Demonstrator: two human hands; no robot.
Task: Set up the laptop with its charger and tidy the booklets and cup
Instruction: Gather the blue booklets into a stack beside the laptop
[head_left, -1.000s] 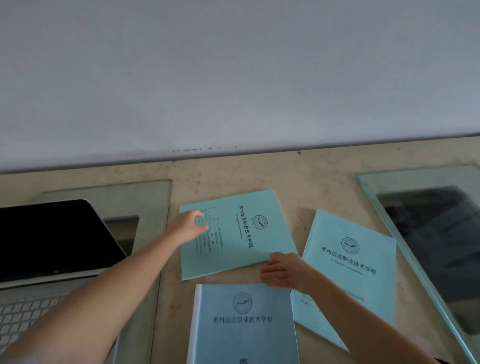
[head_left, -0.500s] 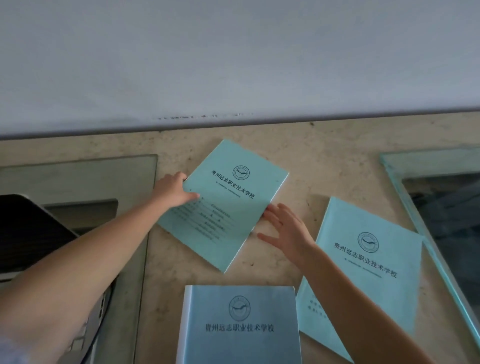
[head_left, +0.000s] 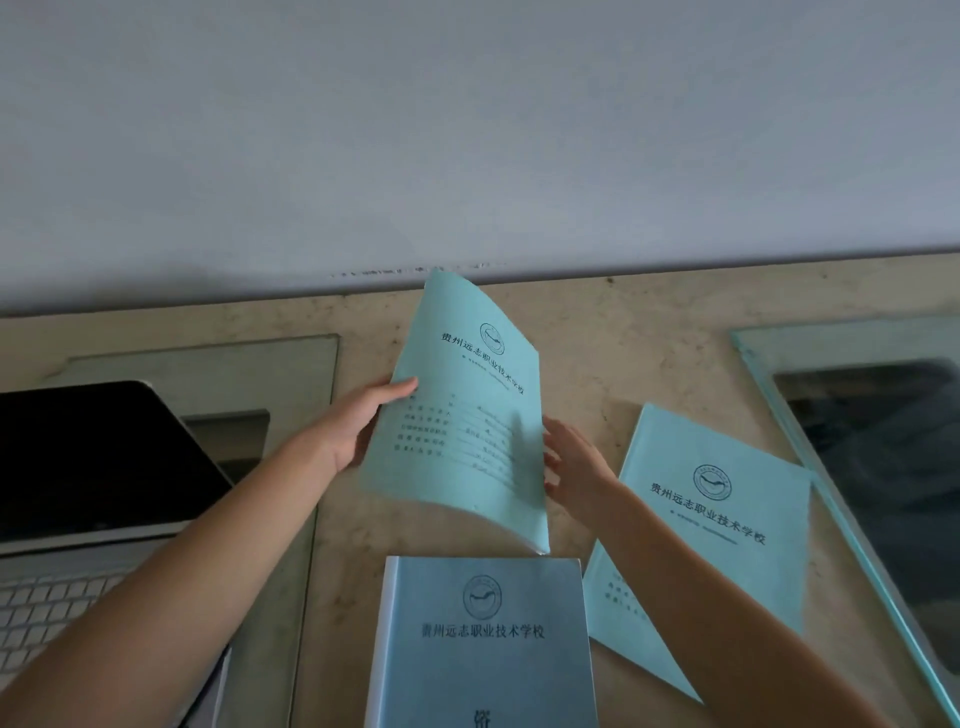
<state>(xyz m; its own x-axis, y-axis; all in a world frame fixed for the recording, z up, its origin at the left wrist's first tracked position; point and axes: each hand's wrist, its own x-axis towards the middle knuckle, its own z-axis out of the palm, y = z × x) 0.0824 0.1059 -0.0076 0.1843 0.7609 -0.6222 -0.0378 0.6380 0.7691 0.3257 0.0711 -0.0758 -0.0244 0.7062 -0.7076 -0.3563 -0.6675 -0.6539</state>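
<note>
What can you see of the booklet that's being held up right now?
The held booklet is thin, with a pale teal paper cover bearing a round emblem, a line of Chinese characters and rows of form lines. It is lifted off the marble table, tilted and bowed. The left hand pinches its left edge, thumb on the cover; the right hand meets its right edge. Its lower corner hangs just above the thicker bluish booklet.

Laptop (head_left: 98, 457) left of, seemingly, three booklets (head_left: 711, 519)
</note>
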